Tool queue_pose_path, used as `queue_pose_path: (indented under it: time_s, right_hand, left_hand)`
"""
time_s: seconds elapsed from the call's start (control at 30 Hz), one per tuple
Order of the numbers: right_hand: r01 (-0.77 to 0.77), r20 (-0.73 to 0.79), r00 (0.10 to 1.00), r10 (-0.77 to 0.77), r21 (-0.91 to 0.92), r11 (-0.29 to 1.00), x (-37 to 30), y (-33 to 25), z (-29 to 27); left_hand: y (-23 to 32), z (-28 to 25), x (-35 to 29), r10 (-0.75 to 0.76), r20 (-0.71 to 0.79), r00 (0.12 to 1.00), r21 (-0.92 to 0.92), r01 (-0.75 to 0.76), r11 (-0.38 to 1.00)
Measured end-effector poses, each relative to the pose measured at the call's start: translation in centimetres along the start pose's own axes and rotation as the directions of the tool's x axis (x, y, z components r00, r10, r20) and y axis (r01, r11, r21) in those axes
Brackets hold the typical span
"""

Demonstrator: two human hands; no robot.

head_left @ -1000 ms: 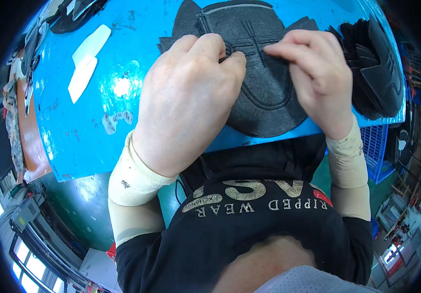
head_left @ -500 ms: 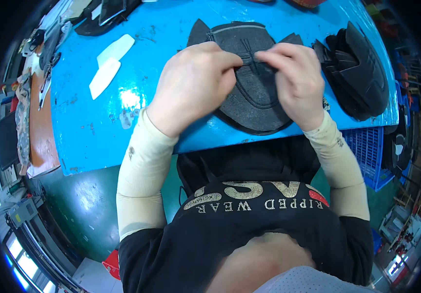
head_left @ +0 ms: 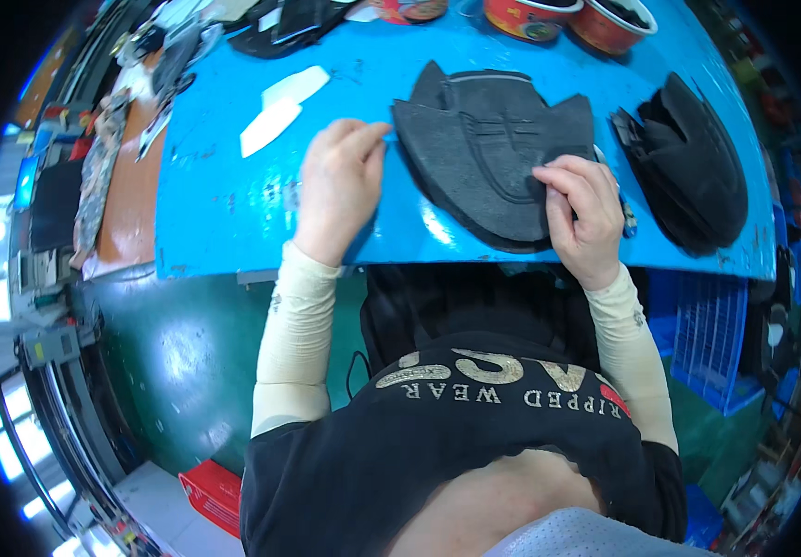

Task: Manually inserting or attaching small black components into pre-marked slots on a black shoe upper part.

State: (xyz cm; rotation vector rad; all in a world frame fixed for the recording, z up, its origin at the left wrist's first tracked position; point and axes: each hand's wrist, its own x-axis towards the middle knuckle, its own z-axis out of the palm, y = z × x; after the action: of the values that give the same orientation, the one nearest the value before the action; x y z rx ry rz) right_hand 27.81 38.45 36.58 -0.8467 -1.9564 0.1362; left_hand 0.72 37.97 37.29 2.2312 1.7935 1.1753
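One gap parts the panel's point(head_left: 475, 172) edge from the stack point(head_left: 702, 176); left hand point(head_left: 337, 186), right hand point(head_left: 590, 218) narrow.

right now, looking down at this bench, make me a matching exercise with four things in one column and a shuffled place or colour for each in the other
Things:
1. left hand
2. right hand
3. tubs
4. crate

Places and colours:
a. over the right part of the middle pad
b. blue, lower than the table, on the right
c. by the left edge of the middle pad
d. red, at the far side of the table

Pairs: 1-c, 2-a, 3-d, 4-b
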Motion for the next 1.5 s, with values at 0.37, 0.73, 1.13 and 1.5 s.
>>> queue_pose_path:
  time_s: [0.37, 0.73, 1.13, 1.5]
  right_hand:
    - [-0.022, 0.071, 0.997, 0.024, -0.029, 0.999, -0.5, 0.2, -0.3]
    - [-0.045, 0.097, 0.994, 0.05, -0.056, 0.997, -0.6, 0.5, -0.7]
    - [-0.033, 0.14, 0.99, 0.027, 0.042, 0.999, -0.6, 0.5, -0.5]
    - [-0.051, 0.16, 0.986, 0.054, -0.021, 0.998, -1.0, 0.8, -1.3]
  left_hand:
    - [-7.2, -0.5, 3.5, -0.04, -0.063, 0.997, 0.344, 0.06, 0.937]
    - [-5.3, 4.9, 10.6, -0.026, 0.156, 0.987, 0.3, -0.023, 0.954]
    - [-6.1, 6.1, 9.0, -0.08, -0.126, 0.989, 0.258, 0.111, 0.96]
    - [-5.7, 6.5, 9.6, -0.013, -0.15, 0.989, 0.343, 0.064, 0.937]
